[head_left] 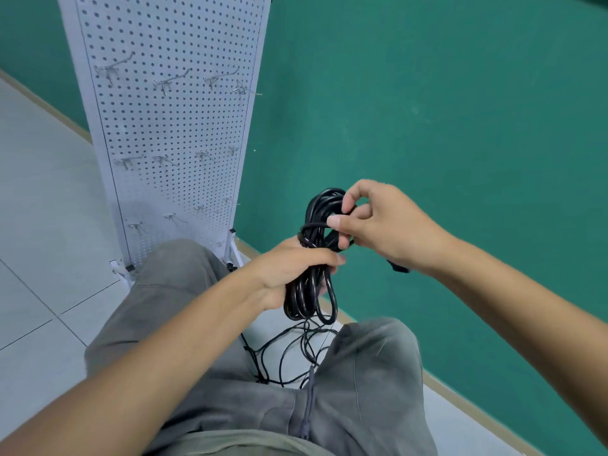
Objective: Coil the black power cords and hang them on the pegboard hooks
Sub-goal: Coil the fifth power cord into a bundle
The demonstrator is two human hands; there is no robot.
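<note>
Black power cord [311, 284], coiled: gripped mid-bundle in left hand [289, 268]; right hand [378, 225] just above pinches the tail wrapping it. Advice: wrap tight, tuck end, keep loop for pegboard hooks [171, 83].

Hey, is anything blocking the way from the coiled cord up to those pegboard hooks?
Nothing visible does. The coiled black cord sits in both hands, right of the white pegboard, with open air between it and the bare metal hooks.
</note>
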